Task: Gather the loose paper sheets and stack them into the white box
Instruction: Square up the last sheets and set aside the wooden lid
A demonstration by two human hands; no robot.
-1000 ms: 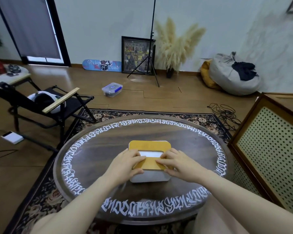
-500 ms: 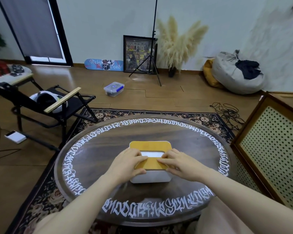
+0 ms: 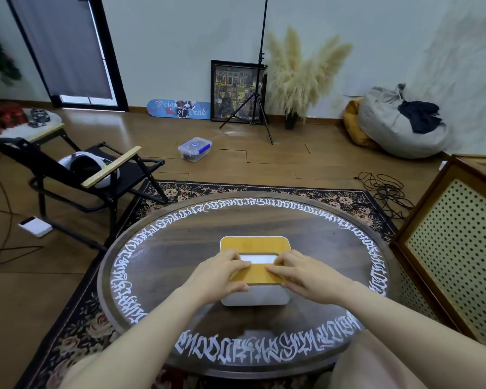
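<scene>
The white box (image 3: 261, 299) stands in the middle of the round dark table (image 3: 180, 248). A yellow wooden lid (image 3: 254, 244) with a rectangular slot covers it. White paper sheets (image 3: 257, 259) show through the slot. My left hand (image 3: 219, 276) lies on the lid's left side, fingers reaching the slot's left end, thumb along the lid's front edge. My right hand (image 3: 303, 276) presses flat on the lid's right side, its fingertips at the slot's right end. No loose sheets are visible on the table.
A perforated wooden cabinet (image 3: 458, 248) stands close at the right. A black folding chair (image 3: 76, 175) is at the left. On the floor lie a small plastic container (image 3: 194, 148), a tripod (image 3: 260, 113) and cables (image 3: 385, 192).
Both hands stay on the lid in nearly the same place. Only the view has shifted slightly.
</scene>
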